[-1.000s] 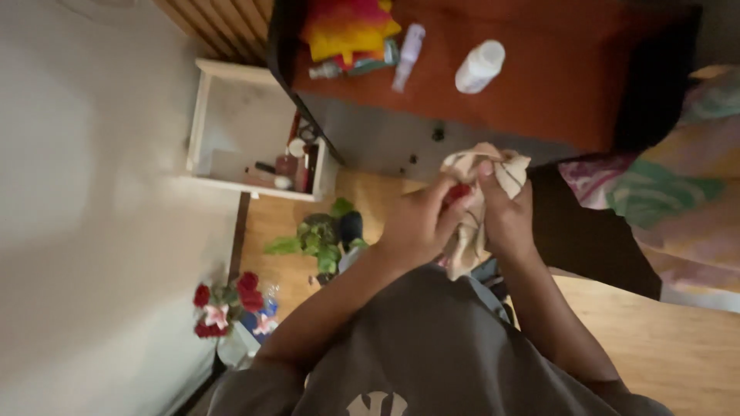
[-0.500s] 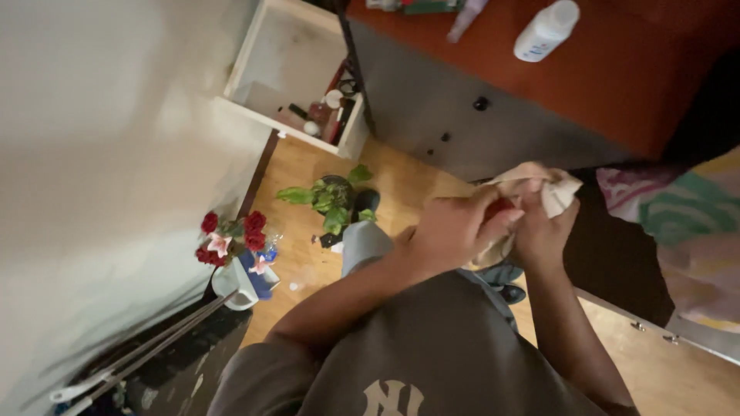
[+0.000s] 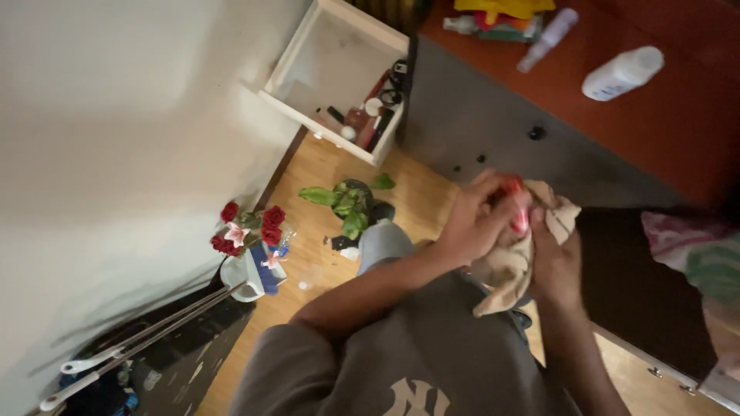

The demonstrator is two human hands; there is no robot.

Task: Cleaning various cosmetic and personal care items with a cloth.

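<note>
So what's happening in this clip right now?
A person stands looking down at their own hands, held together in front of a red-topped grey cabinet. The left hand and right hand both grip a beige cloth, wrapped around a small red object whose kind is hard to tell. On the wooden floor below stand a potted green plant and a bunch of red flowers.
</note>
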